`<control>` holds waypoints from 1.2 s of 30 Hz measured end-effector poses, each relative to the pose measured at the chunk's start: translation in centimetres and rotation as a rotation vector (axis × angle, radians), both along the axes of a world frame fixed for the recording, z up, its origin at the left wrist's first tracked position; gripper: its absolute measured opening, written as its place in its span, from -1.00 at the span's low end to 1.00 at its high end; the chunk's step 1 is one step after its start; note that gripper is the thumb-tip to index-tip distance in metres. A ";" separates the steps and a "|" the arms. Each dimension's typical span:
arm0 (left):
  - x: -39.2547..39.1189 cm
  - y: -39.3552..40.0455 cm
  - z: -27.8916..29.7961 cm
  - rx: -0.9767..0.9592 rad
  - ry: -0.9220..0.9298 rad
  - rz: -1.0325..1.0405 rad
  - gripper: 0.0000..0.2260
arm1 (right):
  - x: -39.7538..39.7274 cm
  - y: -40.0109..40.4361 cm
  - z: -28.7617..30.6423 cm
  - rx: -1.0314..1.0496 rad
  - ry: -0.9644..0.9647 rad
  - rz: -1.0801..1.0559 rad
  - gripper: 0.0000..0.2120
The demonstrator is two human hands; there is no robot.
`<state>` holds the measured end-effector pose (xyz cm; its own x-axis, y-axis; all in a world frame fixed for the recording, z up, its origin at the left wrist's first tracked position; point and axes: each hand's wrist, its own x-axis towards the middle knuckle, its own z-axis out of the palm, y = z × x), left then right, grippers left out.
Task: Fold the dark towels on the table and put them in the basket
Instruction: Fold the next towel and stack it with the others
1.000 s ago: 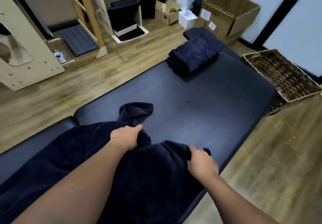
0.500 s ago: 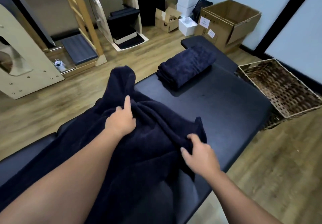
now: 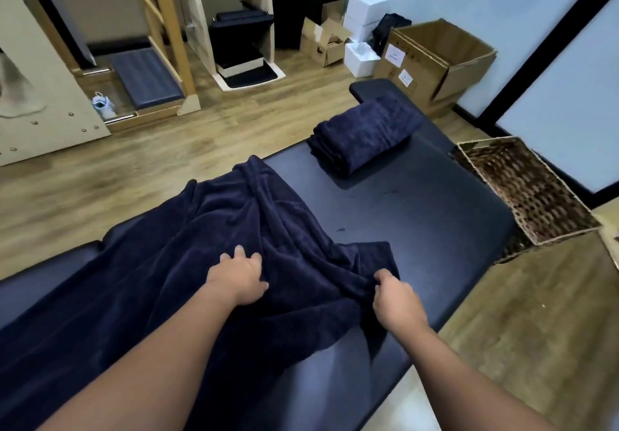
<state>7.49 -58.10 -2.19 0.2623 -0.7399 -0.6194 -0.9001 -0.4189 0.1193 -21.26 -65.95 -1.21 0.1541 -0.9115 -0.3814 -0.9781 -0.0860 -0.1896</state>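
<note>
1. Right hand pinches the near-right edge of the loose towel; left hand lies on its middle, fingers bent into the cloth.
2. Towel's long axis runs near-left to far along the table, bunched between the hands.
3. Folded towel lies beyond.
4. Basket sits far right, nearer the right hand.
</note>
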 end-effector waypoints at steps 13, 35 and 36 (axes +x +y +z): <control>-2.5 -3.6 -1.7 0.026 0.009 0.084 0.02 | 2.4 -8.3 -3.1 0.077 0.018 0.267 -0.86; -4.4 5.8 3.0 -0.056 0.136 0.427 -0.80 | 3.3 -3.6 -3.7 -0.096 -0.321 0.930 -0.78; -4.9 7.3 3.4 0.042 0.138 0.361 -0.77 | 3.5 -2.2 -3.9 -0.109 -0.349 1.043 -0.78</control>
<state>2.57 -50.77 1.21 0.4134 -0.5887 -0.6946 -0.6707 -0.7129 0.2049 -17.80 -68.14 -5.16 0.9503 -0.2973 -0.0927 -0.3096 -0.8706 -0.3823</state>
